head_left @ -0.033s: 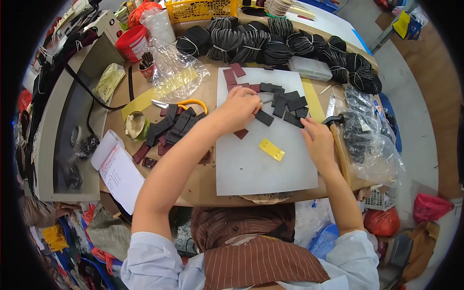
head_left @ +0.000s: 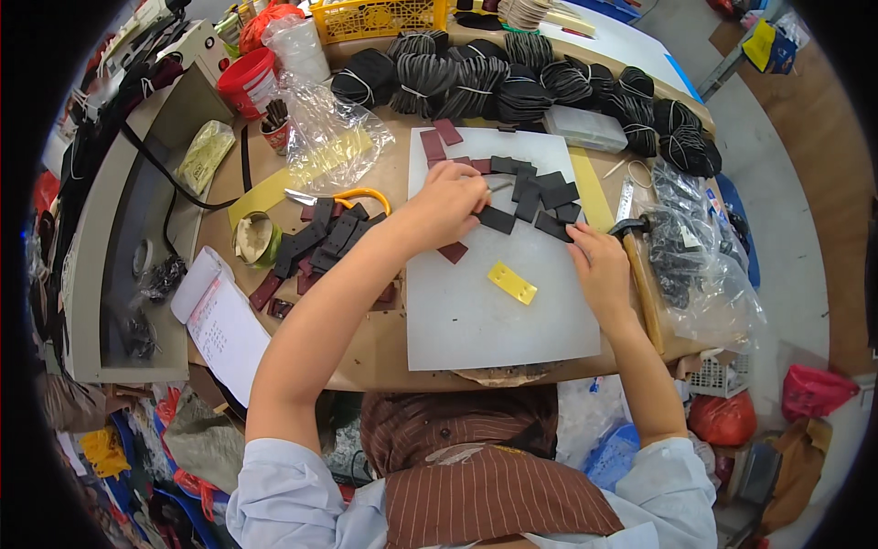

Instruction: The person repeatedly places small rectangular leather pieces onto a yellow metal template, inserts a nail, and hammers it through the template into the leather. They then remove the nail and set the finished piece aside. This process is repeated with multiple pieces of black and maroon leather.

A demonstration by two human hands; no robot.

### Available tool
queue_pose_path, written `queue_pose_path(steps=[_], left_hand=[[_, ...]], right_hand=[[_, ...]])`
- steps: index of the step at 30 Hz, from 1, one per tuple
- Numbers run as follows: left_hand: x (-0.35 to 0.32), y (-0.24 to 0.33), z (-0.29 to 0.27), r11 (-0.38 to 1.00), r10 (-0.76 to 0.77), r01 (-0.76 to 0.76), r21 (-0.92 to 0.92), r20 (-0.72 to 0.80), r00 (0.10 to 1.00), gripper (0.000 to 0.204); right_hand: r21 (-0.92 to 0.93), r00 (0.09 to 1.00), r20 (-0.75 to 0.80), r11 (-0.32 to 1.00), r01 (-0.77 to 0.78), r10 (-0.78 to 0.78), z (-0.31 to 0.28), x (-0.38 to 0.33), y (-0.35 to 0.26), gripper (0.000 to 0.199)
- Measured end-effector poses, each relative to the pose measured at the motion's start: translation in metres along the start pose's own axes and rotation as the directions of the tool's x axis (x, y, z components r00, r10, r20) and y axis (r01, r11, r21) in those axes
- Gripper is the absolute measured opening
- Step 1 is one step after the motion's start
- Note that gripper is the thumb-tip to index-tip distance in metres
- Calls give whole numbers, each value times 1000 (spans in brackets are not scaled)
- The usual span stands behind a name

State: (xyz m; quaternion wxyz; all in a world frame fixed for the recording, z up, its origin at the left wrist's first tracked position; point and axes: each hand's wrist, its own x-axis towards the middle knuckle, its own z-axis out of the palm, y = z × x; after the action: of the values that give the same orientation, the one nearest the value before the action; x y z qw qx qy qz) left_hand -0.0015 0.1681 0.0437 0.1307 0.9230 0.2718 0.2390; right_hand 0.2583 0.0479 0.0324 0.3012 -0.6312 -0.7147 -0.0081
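Note:
A white cutting board (head_left: 494,320) lies on the worktable. Several dark rectangular leather-like pieces (head_left: 540,192) are spread over its upper part. My left hand (head_left: 448,206) reaches across the board with fingers curled on one dark piece (head_left: 497,220). A dark red piece (head_left: 453,252) lies just under that hand. My right hand (head_left: 599,261) rests flat at the board's right edge, its fingertips touching another dark piece (head_left: 553,226). A small yellow rectangular template (head_left: 512,282) with holes lies on the board between my hands.
A hammer (head_left: 640,274) lies right of the board. To the left are a heap of dark and red pieces (head_left: 320,242), orange-handled scissors (head_left: 352,197), a tape roll (head_left: 256,238) and a notepad (head_left: 224,325). Bundled black stacks (head_left: 512,87) line the far edge, with plastic bags (head_left: 704,265) at right.

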Motion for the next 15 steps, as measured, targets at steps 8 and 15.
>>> queue_pose_path(steps=[8, 15], left_hand=[[-86, 123, -15, 915, -272, 234, -329, -76, 959, 29], [-143, 140, 15, 913, -370, 325, -246, -165, 914, 53]], right_hand=[[338, 999, 31, 940, -42, 34, -21, -11, -23, 31], [464, 924, 249, 873, 148, -289, -37, -48, -64, 44]])
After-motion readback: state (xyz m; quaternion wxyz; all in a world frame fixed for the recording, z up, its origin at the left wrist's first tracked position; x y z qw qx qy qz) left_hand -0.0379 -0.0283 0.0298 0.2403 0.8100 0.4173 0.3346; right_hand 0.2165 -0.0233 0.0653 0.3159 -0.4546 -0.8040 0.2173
